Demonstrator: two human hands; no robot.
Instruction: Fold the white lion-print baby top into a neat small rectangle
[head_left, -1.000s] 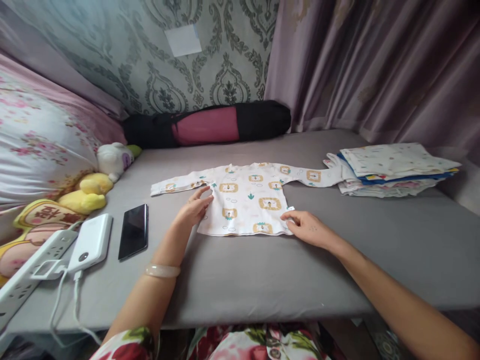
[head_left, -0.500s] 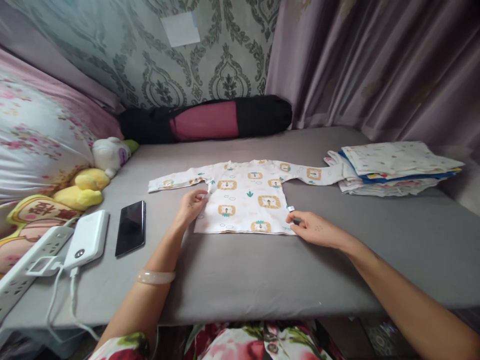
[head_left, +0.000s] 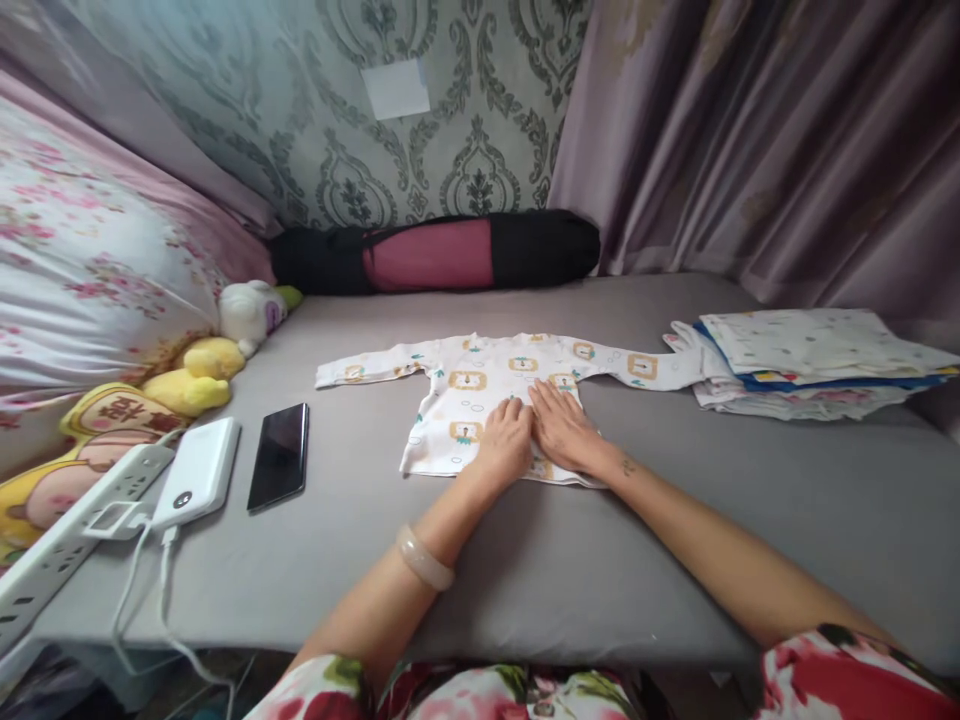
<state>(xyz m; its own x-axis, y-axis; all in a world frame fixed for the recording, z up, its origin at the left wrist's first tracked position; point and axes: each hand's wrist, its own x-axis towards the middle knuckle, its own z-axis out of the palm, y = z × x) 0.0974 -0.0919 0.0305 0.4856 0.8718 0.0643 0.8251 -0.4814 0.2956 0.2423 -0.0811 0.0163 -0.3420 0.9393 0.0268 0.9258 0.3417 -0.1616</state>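
white printed shirt [head_left: 491, 388] lies flat, sleeves [head_left: 382, 364] outstretched.

Shirt [head_left: 480, 384]: matt cloth; phone [head_left: 279, 457]: glossy, smooth.

1. Shirt [head_left: 491, 388]: lower front partly hidden beneath the left hand [head_left: 510, 440] and right hand [head_left: 561, 428].
2. Right cuff: obscured at the folded stack [head_left: 810, 345]; whether under or against it cannot be told.
3. Power strip [head_left: 64, 558], floral pillow [head_left: 97, 240], plush toy [head_left: 52, 492]: cut off at left.
4. Curtain [head_left: 750, 130]: cut off above and at right.
5. Wall sheet [head_left: 396, 88]: any markings too small to tell.
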